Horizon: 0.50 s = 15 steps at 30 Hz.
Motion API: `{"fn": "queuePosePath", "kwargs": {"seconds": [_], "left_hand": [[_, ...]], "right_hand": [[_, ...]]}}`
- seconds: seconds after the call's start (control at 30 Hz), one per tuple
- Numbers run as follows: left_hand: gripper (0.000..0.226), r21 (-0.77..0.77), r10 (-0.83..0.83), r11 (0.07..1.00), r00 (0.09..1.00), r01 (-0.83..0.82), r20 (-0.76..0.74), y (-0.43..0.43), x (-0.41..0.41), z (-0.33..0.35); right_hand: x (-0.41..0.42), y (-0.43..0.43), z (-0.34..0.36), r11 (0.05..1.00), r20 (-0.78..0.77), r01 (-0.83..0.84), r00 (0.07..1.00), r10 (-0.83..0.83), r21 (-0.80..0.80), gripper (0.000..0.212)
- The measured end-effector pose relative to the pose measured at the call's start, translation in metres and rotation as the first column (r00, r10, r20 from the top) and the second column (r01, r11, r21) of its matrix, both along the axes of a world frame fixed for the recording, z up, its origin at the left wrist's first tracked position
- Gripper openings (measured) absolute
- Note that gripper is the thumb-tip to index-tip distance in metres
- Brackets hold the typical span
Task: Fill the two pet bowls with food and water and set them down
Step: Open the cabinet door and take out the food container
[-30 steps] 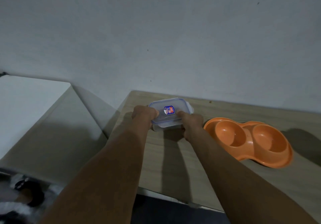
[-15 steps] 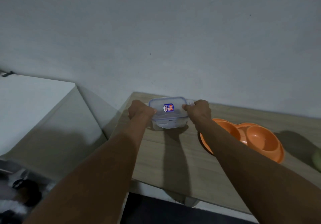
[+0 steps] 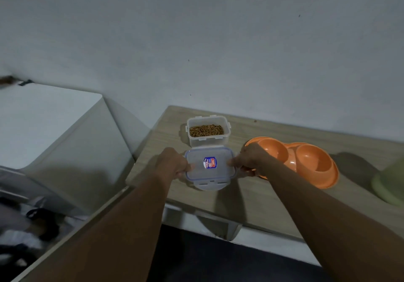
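A clear plastic food container (image 3: 207, 138) stands uncovered near the table's far left corner, with brown pet food (image 3: 206, 130) inside. Its clear, blue-rimmed lid (image 3: 210, 165) with a blue sticker is held just in front of the container. My left hand (image 3: 172, 164) grips the lid's left edge and my right hand (image 3: 251, 161) pinches its right edge. To the right lies an orange double pet bowl (image 3: 310, 161); both wells look empty, and my right hand hides its left rim.
The wooden table (image 3: 251, 194) stands against a grey wall. A pale green object (image 3: 390, 183) is cut off at the right edge. A white cabinet (image 3: 43, 120) stands to the left, with dark clutter on the floor below it.
The lid has come off the container and moved toward me in both hands. The pet food inside is now exposed. The camera has tilted a little.
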<state>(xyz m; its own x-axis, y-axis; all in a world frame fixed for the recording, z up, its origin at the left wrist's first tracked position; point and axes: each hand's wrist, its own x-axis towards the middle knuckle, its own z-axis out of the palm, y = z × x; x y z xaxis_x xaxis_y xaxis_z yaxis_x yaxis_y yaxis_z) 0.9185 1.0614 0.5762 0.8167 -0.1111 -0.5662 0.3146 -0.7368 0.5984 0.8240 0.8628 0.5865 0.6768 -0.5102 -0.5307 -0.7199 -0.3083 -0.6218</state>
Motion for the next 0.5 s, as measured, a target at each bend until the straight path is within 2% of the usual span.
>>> {"fn": "queuePosePath", "kwargs": {"seconds": [0.17,0.3,0.37,0.43,0.5], "left_hand": [[0.044,0.148,-0.084,0.986,0.996,0.078,0.035,0.008,-0.018,-0.017],[0.057,0.277,-0.136,0.955,0.985,0.102,0.106,0.011,-0.021,-0.022],[0.061,0.305,-0.150,0.946,0.981,0.106,0.123,0.013,-0.021,-0.022],[0.061,0.323,-0.158,0.941,0.977,0.105,0.141,0.014,-0.018,-0.019],[0.054,0.325,-0.138,0.943,0.975,0.076,0.173,0.012,-0.012,-0.014]], "right_hand": [[-0.010,0.006,-0.022,0.998,-0.083,-0.049,0.995,0.047,-0.027,0.027],[-0.007,0.013,-0.038,0.987,-0.078,-0.088,0.994,0.078,-0.135,0.021],[-0.005,0.014,-0.037,0.967,-0.078,-0.146,0.988,0.133,-0.208,0.026],[-0.003,0.014,-0.030,0.927,-0.108,-0.229,0.973,0.205,-0.298,0.027],[0.004,0.013,-0.024,0.897,-0.118,-0.239,0.971,0.210,-0.371,0.026]]}}
